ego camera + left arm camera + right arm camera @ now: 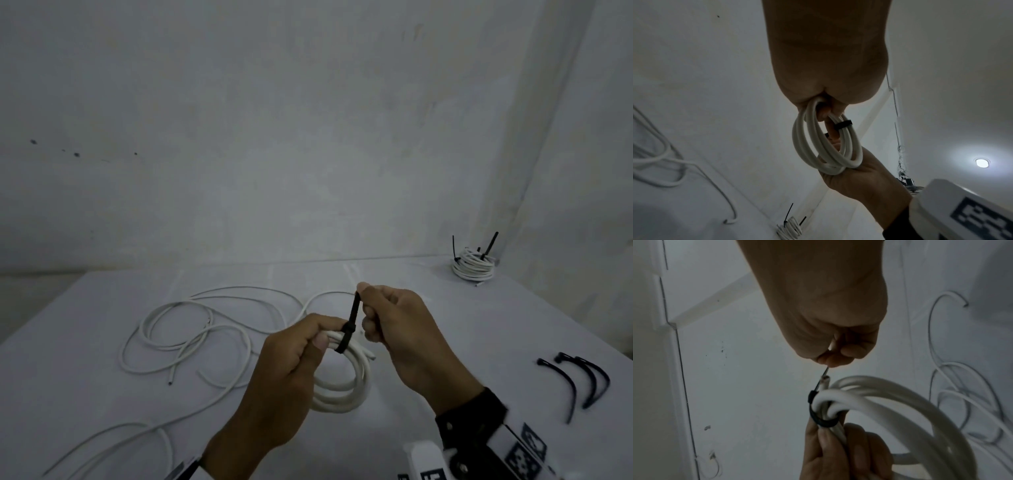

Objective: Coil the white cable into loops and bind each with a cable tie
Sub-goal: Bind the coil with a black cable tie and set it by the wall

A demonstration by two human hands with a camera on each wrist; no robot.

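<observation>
A small coil of white cable (346, 387) hangs above the table, several turns thick. My left hand (301, 356) grips its top, fingers curled round the strands. A black cable tie (349, 325) wraps the coil just right of my left thumb, its tail standing upward. My right hand (383, 315) pinches that tail between thumb and fingers. The left wrist view shows the coil (826, 146) with the tie's band (842, 125) round it. The right wrist view shows the tie (818, 417) circling the strands, the coil (900, 410) and a cut cable end (825, 381).
Loose white cable (191, 329) sprawls over the table's left half. A bound coil (474, 265) with black tie tails sticking up sits at the far right corner. Three spare black ties (582, 380) lie at the right edge. Walls close the back and right.
</observation>
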